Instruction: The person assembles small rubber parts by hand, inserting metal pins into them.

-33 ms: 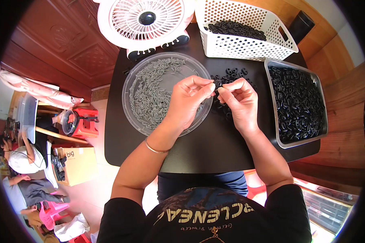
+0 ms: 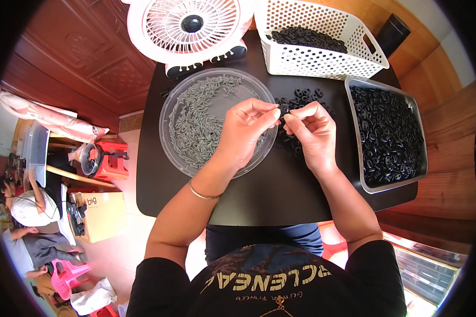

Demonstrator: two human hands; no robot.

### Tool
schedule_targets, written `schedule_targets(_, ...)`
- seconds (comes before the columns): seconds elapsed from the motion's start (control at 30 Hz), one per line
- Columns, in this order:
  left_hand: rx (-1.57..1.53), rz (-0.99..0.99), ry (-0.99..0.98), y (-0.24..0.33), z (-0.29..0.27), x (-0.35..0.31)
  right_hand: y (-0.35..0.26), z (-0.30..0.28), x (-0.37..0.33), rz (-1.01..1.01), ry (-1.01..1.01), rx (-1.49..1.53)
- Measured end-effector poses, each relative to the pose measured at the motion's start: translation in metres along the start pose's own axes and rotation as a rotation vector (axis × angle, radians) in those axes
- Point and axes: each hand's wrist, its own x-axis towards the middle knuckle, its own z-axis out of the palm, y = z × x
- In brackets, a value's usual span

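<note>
My left hand [image 2: 243, 127] and my right hand [image 2: 313, 132] meet fingertip to fingertip above the table, both pinched closed. A small black plastic part [image 2: 284, 109] shows between them, at the right fingertips. What the left thumb and finger pinch is too small to make out. Under my left hand lies a round clear tub [image 2: 165, 142] with many small grey pin-like pieces [image 2: 195, 116]. Behind and below my right hand, loose black two-holed parts [image 2: 305, 96] are spread on the dark table [image 2: 269, 201].
A metal tray [image 2: 360, 171] full of black parts stands at the right. At the back are a white perforated basket [image 2: 322, 64] holding more black parts, a white-and-pink fan [image 2: 190, 50] and a black cylinder [image 2: 394, 34]. Other people, a cardboard box [image 2: 103, 214] and a pink stool [image 2: 66, 277] are at left.
My hands hold the same pinched pose. At the far left, the person in grey and the pink stool have shifted slightly.
</note>
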Motion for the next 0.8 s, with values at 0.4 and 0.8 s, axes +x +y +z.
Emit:
schedule_targets(0.4,-0.046,-0.003,0.014,-0.001,0.0012,0.0005,-0.0008,0.0002,0.0012,-0.021,-0.004,-0.03)
schedule_targets(0.8,-0.028,-0.059,-0.026,0.0034,-0.0028,0.0011,-0.0019,-0.0045,0.0043,-0.006,-0.055,-0.012)
